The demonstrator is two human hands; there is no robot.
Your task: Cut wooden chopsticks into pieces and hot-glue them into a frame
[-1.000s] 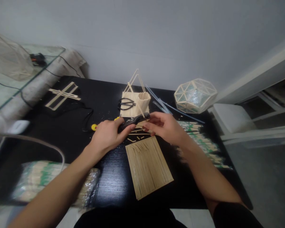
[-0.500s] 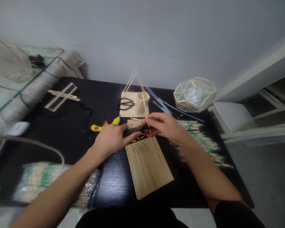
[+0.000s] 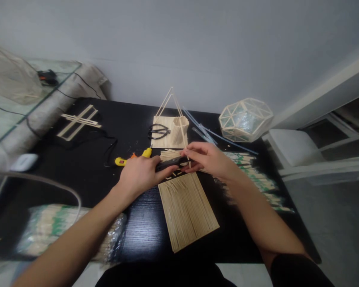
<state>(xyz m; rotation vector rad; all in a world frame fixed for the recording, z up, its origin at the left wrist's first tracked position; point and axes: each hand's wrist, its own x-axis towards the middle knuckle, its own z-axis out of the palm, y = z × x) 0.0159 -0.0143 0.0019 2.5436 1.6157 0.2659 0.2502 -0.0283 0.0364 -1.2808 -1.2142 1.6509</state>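
My left hand (image 3: 141,172) is wrapped round a dark hand tool (image 3: 171,162), whose far end reaches my right hand (image 3: 206,158). Between the fingers of my right hand a thin wooden stick (image 3: 184,137) stands tilted, its lower part at the tool's tip. Just below both hands lies a flat panel of joined sticks (image 3: 189,211), with short stick pieces on its upper end. Behind them is a stick base (image 3: 164,141) bearing a round stick cup (image 3: 179,129), black-handled scissors (image 3: 159,131) and a pointed stick frame (image 3: 164,103).
A yellow glue gun (image 3: 121,161) lies beside my left hand. Crossed stick frames (image 3: 77,122) are at the left, a faceted ball (image 3: 245,120) and clear glue rods (image 3: 227,143) at the right. Bagged sticks (image 3: 54,223) lie front left, more sticks (image 3: 257,175) at right.
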